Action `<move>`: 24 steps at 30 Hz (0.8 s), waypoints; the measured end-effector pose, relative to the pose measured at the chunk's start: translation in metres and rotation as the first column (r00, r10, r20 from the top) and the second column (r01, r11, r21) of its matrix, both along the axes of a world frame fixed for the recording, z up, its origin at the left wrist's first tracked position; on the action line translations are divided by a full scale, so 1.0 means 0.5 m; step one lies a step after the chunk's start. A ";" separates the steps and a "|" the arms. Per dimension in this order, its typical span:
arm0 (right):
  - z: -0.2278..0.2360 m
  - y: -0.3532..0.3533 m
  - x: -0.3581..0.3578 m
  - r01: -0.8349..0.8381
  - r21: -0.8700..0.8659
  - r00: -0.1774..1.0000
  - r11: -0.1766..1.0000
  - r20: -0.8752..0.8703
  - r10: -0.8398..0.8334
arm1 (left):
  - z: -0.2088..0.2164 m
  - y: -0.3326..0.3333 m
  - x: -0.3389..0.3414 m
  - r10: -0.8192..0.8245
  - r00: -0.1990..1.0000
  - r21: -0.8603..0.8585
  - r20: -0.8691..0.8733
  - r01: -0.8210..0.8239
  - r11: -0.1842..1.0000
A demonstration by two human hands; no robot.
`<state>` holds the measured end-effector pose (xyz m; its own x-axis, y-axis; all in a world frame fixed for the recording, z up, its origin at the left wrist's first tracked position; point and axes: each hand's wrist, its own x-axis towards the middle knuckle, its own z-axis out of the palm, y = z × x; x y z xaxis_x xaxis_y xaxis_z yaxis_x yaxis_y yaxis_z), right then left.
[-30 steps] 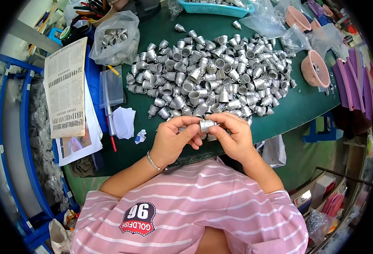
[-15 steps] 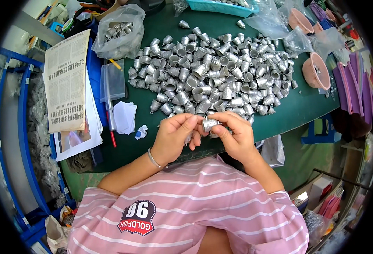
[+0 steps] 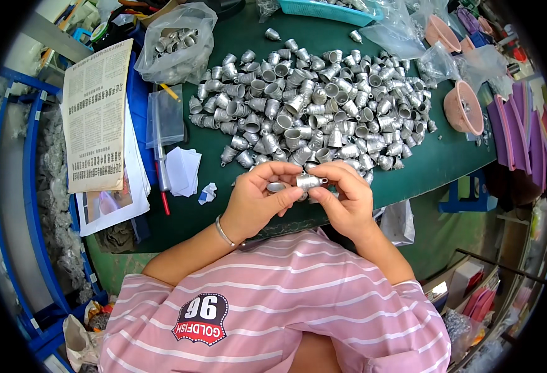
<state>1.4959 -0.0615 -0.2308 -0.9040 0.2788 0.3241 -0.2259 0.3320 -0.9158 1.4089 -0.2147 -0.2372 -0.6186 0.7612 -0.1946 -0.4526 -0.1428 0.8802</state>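
Observation:
Both hands meet at the near edge of the pile of small silver metal bells [image 3: 317, 118]. Between the fingertips of my right hand [image 3: 347, 202] is one bell [image 3: 308, 181], lying sideways with its small loop to the right. The thumb and fingers of my left hand [image 3: 256, 194] close in on this same bell from its left side. A second bell [image 3: 276, 186] sits in the curl of my left hand, its rim showing. Part of another silver piece shows under the right fingers; its shape is mostly hidden.
On the left lie a newspaper [image 3: 98, 118], white paper slips [image 3: 183, 171] and a red pen [image 3: 163, 198]. A plastic bag of bells [image 3: 177, 59] stands at the back left. A blue tray [image 3: 329, 11] is at the back, pink baskets [image 3: 462, 109] at the right.
The held bell has turned, so its loop now shows at the right. My left thumb has moved down and right, and the bell in my left hand has come into clearer view.

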 end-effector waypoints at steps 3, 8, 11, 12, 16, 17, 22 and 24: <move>-0.003 0.008 -0.010 -0.058 0.167 0.984 0.984 -0.156 0.084 | 0.003 -0.006 -0.007 -0.039 0.996 -0.061 -0.076 0.035 0.998; 0.003 -0.003 -0.005 -0.109 -0.145 0.990 0.983 -0.104 0.094 | -0.017 -0.010 -0.016 0.011 0.904 -0.019 -0.428 -0.022 1.000; 0.004 0.003 -0.003 -0.104 -0.108 0.981 0.989 0.152 0.120 | -0.017 -0.012 -0.022 0.105 0.831 0.077 -0.547 -0.075 0.994; 0.002 -0.001 -0.004 -0.107 -0.097 0.980 0.990 0.157 0.121 | -0.016 -0.014 -0.024 0.124 0.811 0.095 -0.572 -0.084 0.992; -0.004 -0.020 -0.008 -0.093 -0.373 0.961 0.923 0.211 0.181 | -0.022 -0.020 -0.029 0.222 0.730 0.176 -0.646 -0.141 0.974; -0.010 -0.025 -0.010 -0.096 -0.356 0.968 0.929 0.184 0.171 | -0.019 -0.024 -0.029 0.211 0.720 0.171 -0.661 -0.130 0.977; -0.004 -0.040 -0.038 -0.111 -0.026 0.992 0.993 0.053 0.112 | -0.026 -0.032 -0.036 0.338 0.722 0.294 -0.604 -0.192 0.936; 0.019 -0.041 -0.074 -0.163 -0.011 0.986 0.987 0.040 0.163 | -0.029 -0.035 -0.039 0.390 0.827 0.330 -0.404 -0.266 0.906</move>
<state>1.4590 -0.0819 -0.2215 -0.9499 0.1288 0.2846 -0.2390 0.2870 -0.9276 1.3895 -0.2324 -0.2518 -0.8105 0.4803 0.3353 0.0989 -0.4520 0.8865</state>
